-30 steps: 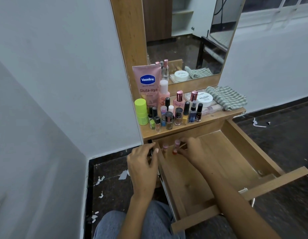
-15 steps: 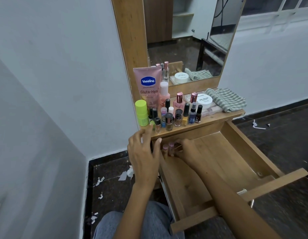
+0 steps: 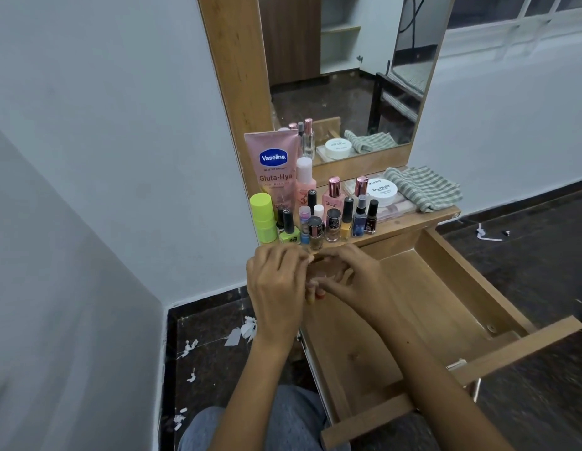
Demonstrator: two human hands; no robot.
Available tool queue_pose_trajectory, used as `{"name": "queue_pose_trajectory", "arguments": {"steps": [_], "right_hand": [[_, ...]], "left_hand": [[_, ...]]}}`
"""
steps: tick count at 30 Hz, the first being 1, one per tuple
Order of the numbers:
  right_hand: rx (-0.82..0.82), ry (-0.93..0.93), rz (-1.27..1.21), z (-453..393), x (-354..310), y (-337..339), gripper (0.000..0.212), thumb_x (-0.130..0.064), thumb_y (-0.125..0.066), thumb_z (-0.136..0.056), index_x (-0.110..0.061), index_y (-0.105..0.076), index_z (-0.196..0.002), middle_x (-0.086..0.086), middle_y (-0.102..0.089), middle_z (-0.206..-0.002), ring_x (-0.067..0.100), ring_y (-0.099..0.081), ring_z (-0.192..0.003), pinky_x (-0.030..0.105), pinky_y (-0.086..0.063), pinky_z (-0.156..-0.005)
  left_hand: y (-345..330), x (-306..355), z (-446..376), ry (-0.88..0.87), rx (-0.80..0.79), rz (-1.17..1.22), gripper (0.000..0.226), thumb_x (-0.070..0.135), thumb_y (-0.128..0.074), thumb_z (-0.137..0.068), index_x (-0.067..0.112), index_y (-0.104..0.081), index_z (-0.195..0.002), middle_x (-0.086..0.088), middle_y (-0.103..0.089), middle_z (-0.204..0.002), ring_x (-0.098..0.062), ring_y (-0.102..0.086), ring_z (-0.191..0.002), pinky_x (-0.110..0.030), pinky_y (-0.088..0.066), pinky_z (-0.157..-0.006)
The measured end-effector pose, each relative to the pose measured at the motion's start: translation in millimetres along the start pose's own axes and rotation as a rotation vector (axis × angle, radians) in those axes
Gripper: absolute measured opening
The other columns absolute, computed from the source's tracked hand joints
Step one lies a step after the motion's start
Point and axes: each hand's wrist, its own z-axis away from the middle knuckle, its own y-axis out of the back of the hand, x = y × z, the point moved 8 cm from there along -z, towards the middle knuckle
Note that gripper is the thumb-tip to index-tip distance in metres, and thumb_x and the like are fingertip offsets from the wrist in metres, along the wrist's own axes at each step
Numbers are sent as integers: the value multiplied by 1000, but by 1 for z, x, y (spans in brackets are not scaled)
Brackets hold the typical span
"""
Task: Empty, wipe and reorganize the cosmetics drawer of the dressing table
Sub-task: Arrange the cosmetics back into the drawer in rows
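Two hands, left [image 3: 276, 288] and right [image 3: 354, 281], were curled together around small pink-capped bottles [image 3: 319, 292] at the open wooden drawer [image 3: 446, 304]'s back-left corner, apparently mid-emptying; next, standing them on the crowded wooden tabletop [image 3: 410, 222].

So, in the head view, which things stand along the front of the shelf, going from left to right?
Neon yellow-green container → green nail polish → yellow nail polish → blue spray bottle → dark red nail polish → striped cloth.
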Motion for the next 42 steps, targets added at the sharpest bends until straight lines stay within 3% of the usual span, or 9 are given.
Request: {"name": "queue_pose_trajectory", "arguments": {"steps": [2,5,9,13,16,20,27,34,42], "right_hand": [[-14,45,-7,-1,-7,-2,35,-23,-77,-76,-13,-67,-108,-4,-62,-100,4,-55,-71,11,-45,-66],[-19,42,28,0,-2,-2,21,-29,-66,-81,-13,-70,-94,-11,-62,-88,4,-53,-73,16,-44,-63],[25,-153,17,2,25,6,17,-20,-80,-72,-15,-72,-86,-11,-68,-77,2,-61,-71,18,-50,-63],[20,-436,-24,9,63,8,24,-26,-87,-63,-25,-64,-71,-8,-70,-71,6,-67,-70,24,-55,-66],[-50,-521,8,13,79,-1,24,-25,-87,-63,-18,-68,-76,-3,-70,-74,11,-68,-74,32,-57,-71],[-171,-579,137,14,91,-14,28,-27,-85,-66,-15,-71,-87,-1,-72,-82,13,-66,-82,28,-52,-73],[-277,-540,226,8,91,-36,18,-24,-80,-73,-13,-71,-85,2,-70,-83,16,-63,-79,27,-49,-70],[-307,-487,271,11,90,-50,23,-11,-68,-82,-14,-70,-105,9,-72,-100,24,-65,-96,30,-49,-84],[-332,-479,290,12,87,-50,25,-8,-67,-81,-12,-69,-106,9,-71,-102,22,-64,-97,30,-50,-85]], "left_hand": [[0,9,6,8,-16,75,9,18,-75,-81,12,-70,-84,3,-69,-91,-16,-56,-91,-22,-32,-76],[-4,13,15,110,-48,227,14,18,-77,-80,12,-69,-90,5,-68,-91,-13,-57,-91,-20,-36,-80],[-18,5,31,296,-140,316,33,22,-70,-86,14,-63,-117,7,-64,-110,-7,-55,-104,-15,-39,-90],[-36,3,51,246,-290,198,37,28,-49,-95,11,-59,-126,-2,-63,-122,-14,-56,-113,-39,-50,-93],[-55,-1,68,172,-437,59,47,33,-34,-97,9,-54,-132,-9,-51,-139,-24,-45,-131,-42,-37,-107],[-68,-9,80,97,-545,-92,50,33,-30,-96,9,-55,-132,-10,-48,-141,-24,-40,-135,-45,-26,-108],[-69,-14,82,72,-535,-233,50,34,-32,-93,10,-64,-123,-9,-57,-133,-21,-50,-127,-47,-41,-100],[-72,-14,84,80,-542,-271,51,36,-31,-93,11,-63,-124,-8,-58,-132,-21,-51,-126,-43,-41,-101],[-73,-15,85,105,-595,-239,53,37,-31,-93,10,-63,-123,-9,-58,-132,-22,-51,-126,-45,-43,-98]]}}
